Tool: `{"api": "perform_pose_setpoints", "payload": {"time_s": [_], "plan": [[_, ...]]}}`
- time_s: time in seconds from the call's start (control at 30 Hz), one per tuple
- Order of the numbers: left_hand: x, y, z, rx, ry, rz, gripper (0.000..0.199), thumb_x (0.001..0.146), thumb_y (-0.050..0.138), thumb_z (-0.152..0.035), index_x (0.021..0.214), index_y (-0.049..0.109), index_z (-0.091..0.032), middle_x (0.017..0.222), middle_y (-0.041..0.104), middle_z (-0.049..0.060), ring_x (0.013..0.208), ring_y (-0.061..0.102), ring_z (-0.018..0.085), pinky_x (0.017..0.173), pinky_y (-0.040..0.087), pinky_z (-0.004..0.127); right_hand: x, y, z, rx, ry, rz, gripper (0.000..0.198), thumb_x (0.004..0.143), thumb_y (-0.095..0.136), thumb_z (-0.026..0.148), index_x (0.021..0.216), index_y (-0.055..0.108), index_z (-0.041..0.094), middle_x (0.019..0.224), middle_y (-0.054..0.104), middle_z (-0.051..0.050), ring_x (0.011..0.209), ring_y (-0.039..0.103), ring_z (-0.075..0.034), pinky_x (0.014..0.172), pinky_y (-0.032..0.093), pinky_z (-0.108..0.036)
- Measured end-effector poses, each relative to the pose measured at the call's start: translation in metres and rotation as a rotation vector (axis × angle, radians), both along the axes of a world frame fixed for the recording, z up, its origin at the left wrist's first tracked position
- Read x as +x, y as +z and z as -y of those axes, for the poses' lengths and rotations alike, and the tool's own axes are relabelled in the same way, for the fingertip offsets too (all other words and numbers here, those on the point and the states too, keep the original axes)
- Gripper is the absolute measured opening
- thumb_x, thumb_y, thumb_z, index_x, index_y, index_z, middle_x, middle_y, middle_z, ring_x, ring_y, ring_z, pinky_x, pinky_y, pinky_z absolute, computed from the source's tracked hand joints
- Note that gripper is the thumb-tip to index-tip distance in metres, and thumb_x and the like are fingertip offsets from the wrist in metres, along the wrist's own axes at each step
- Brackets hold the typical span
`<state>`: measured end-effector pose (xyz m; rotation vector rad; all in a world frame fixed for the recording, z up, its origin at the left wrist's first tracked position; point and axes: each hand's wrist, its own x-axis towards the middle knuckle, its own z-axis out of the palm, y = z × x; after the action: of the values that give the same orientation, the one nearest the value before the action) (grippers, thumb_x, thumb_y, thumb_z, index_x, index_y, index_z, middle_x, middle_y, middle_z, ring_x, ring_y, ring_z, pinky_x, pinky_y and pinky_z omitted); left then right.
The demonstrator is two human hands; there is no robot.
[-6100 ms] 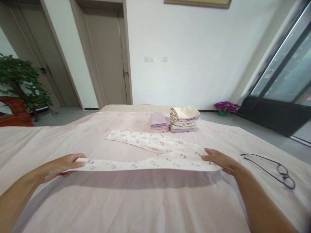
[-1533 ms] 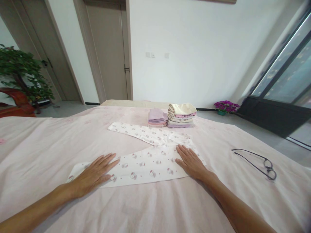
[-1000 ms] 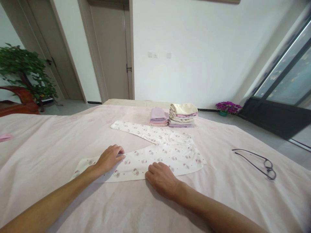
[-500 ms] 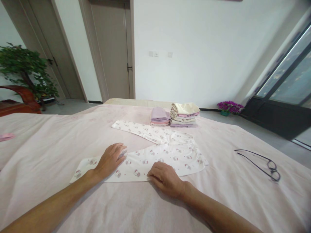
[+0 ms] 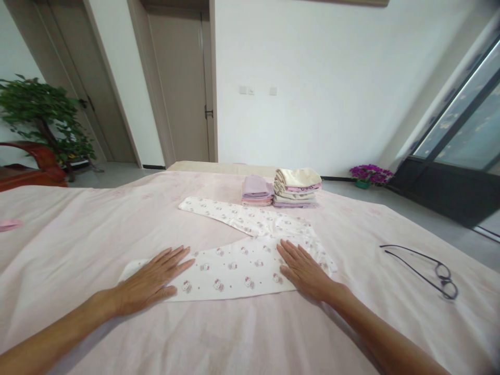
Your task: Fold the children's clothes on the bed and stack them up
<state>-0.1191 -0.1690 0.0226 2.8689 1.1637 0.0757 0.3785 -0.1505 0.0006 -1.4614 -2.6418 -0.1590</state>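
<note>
White pants (image 5: 234,268) with a small cartoon-cat print lie spread on the bed, legs toward the left and waistband at the right. My left hand (image 5: 154,278) rests flat on the near leg by its cuff, fingers apart, hiding part of that end. Toward the waist, my right hand (image 5: 302,268) lies open on the same leg with its fingers stretched out. Neither hand grips the fabric. The far leg slants away to the upper left, untouched.
Beyond the pants stand a lilac and pink folded stack (image 5: 257,190) and a taller stack of folded clothes (image 5: 297,186). Black-framed glasses (image 5: 424,268) lie at the right on the pink bed sheet (image 5: 219,338). A pink item (image 5: 10,224) sits at the left edge.
My left hand has slid left and nearer along the leg toward the cuff. My right hand has moved right toward the waist, and its bent fingers have flattened out.
</note>
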Motion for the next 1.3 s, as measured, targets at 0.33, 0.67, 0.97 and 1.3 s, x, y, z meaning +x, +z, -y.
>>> {"api": "perform_pose_setpoints", "payload": {"time_s": [0.33, 0.67, 0.97, 1.3], "plan": [[-0.078, -0.029, 0.0, 0.104, 0.37, 0.032, 0.061, 0.096, 0.039, -0.053, 0.153, 0.023, -0.038, 0.159, 0.027, -0.004, 0.145, 0.03, 0.024, 0.118, 0.025, 0.04, 0.051, -0.004, -0.001, 0.039, -0.092, -0.03, 0.058, 0.101, 0.031, 0.047, 0.154, 0.028, 0.022, 0.159, 0.026, -0.007, 0.146, 0.024, -0.024, 0.119, 0.025, -0.046], [-0.076, 0.002, -0.11, -0.054, 0.862, 0.422, 0.043, 0.082, 0.053, -0.047, 0.11, 0.073, -0.021, 0.117, 0.072, 0.007, 0.108, 0.065, 0.027, 0.094, 0.048, 0.033, 0.082, 0.034, -0.077, -0.066, -0.554, -0.433, 0.044, 0.09, 0.046, 0.037, 0.127, 0.062, 0.02, 0.124, 0.066, -0.01, 0.101, 0.067, -0.024, 0.09, 0.05, -0.035], [-0.019, 0.012, -0.235, -0.032, 1.121, 0.469, 0.035, 0.073, 0.061, -0.03, 0.104, 0.075, -0.021, 0.111, 0.074, 0.009, 0.101, 0.067, 0.028, 0.076, 0.049, 0.029, 0.117, 0.018, -0.14, -0.225, -0.771, -0.357, 0.055, 0.08, 0.056, 0.042, 0.125, 0.06, 0.011, 0.11, 0.07, -0.016, 0.099, 0.066, -0.03, 0.083, 0.048, -0.035], [-0.013, -0.004, -0.282, -0.047, 1.168, 0.41, 0.041, 0.058, 0.069, -0.024, 0.097, 0.075, -0.018, 0.099, 0.075, 0.015, 0.095, 0.068, 0.033, 0.066, 0.047, 0.031, 0.129, 0.013, -0.161, -0.332, -0.789, -0.429, 0.036, 0.064, 0.07, 0.036, 0.093, 0.067, 0.015, 0.078, 0.071, -0.007, 0.071, 0.066, -0.022, 0.063, 0.044, -0.027]]}}
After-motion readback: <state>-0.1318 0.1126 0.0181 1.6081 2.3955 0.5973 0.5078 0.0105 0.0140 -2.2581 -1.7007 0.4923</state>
